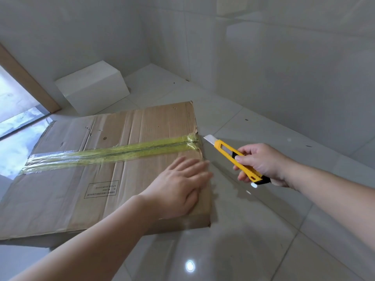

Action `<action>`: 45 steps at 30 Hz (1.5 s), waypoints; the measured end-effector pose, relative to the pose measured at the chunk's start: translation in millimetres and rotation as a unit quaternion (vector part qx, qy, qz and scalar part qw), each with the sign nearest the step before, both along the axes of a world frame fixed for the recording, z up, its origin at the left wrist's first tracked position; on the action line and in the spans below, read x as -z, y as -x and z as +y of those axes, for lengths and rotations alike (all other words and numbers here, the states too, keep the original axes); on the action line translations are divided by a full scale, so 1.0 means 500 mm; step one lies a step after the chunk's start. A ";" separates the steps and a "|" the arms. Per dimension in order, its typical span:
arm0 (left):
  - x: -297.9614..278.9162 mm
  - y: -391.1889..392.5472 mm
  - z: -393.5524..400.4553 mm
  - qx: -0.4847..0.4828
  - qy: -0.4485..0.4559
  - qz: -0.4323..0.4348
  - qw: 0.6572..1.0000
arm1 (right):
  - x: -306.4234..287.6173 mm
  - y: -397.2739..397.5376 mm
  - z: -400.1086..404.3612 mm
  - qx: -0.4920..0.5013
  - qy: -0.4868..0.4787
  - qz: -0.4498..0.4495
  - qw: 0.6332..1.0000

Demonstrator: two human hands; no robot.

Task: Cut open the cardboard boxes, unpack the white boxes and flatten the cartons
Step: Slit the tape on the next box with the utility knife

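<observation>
Here's the carton point(113, 159), lying on the tiled floor point(253, 240), top face up and taped shut. A strip of yellowish tape point(113, 152) runs along the centre seam from the left edge right across to the right edge, where it wraps over the corner. A printed label box sits on the near panel, its text too small to read.

The left hand point(178, 187) is down flat on the carton's right-hand side, palm on the cardboard, fingers straight and lying together, their tips reaching over the right edge. It's a little blurred.

The right hand point(261, 161) is off to the right of the carton, above the floor, fingers curled round a yellow knife point(237, 158), thumb on top near the slider. The blade is out, and its tip points up and left toward the taped end of the seam, just beside the carton's right edge but not touching it.

Back by the wall, a white box point(93, 88) sits on the floor, just behind the carton's far edge. At far left there's a window point(16, 110) with a wooden frame.
</observation>
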State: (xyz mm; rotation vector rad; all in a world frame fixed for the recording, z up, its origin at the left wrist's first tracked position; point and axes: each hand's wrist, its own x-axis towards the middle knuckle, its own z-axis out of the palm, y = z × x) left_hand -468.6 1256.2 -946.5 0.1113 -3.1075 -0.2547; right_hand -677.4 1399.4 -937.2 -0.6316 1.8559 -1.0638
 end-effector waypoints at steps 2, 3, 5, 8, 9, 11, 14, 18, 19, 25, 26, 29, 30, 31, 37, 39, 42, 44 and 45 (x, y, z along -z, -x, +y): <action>-0.005 0.034 0.013 0.068 0.016 -0.024 0.997 | 0.009 0.005 0.022 -0.052 -0.003 0.169 0.984; -0.008 0.046 0.014 0.076 0.027 -0.026 0.996 | 0.018 0.009 0.035 -0.108 -0.014 0.291 0.951; -0.015 0.055 0.010 0.081 0.062 -0.019 0.995 | 0.040 0.014 0.058 -0.188 -0.028 0.468 0.863; -0.012 0.047 0.008 0.091 0.089 0.014 0.992 | 0.061 0.021 0.077 -0.231 0.020 0.576 0.784; -0.009 0.045 0.011 0.090 0.086 0.025 0.992 | 0.065 0.022 0.081 -0.234 0.034 0.587 0.774; -0.006 0.044 0.018 0.082 0.081 0.032 0.993 | 0.072 0.026 0.084 -0.235 0.040 0.597 0.766; -0.005 0.049 0.018 0.080 0.088 0.039 0.992 | 0.074 0.023 0.078 -0.231 0.053 0.598 0.766; -0.005 0.047 0.018 0.080 0.094 0.039 0.992 | 0.082 0.010 0.069 -0.226 0.076 0.583 0.777; -0.004 0.045 0.018 0.078 0.094 0.036 0.992 | 0.084 0.006 0.067 -0.223 0.080 0.577 0.782; 0.001 0.043 0.023 0.065 0.081 0.027 0.994 | 0.087 -0.016 0.016 -0.188 0.076 0.566 0.799; 0.003 0.041 0.022 0.059 0.071 0.029 0.995 | 0.083 -0.022 0.008 -0.185 0.073 0.568 0.799; 0.012 0.028 0.018 0.008 0.039 0.045 0.998 | 0.076 -0.036 0.004 -0.174 0.055 0.572 0.800; 0.016 0.023 0.019 -0.012 0.029 0.048 0.998 | 0.076 -0.039 0.005 -0.172 0.057 0.576 0.797; 0.020 0.019 0.019 -0.030 0.018 0.049 0.998 | 0.074 -0.042 0.001 -0.165 0.057 0.582 0.794; 0.031 0.012 0.018 -0.072 -0.006 0.054 0.996 | 0.063 -0.039 -0.044 -0.141 0.007 0.555 0.820; 0.030 0.011 0.019 -0.076 -0.009 0.058 0.995 | 0.063 -0.048 -0.028 -0.139 0.013 0.557 0.818; 0.030 0.013 0.019 -0.085 -0.011 0.070 0.994 | 0.051 -0.036 -0.054 -0.141 -0.007 0.566 0.812; 0.030 0.013 0.016 -0.106 -0.013 0.076 0.991 | 0.048 -0.022 -0.083 -0.144 -0.013 0.556 0.818; 0.029 0.013 0.013 -0.126 -0.016 0.081 0.989 | 0.048 -0.020 -0.088 -0.153 -0.015 0.552 0.820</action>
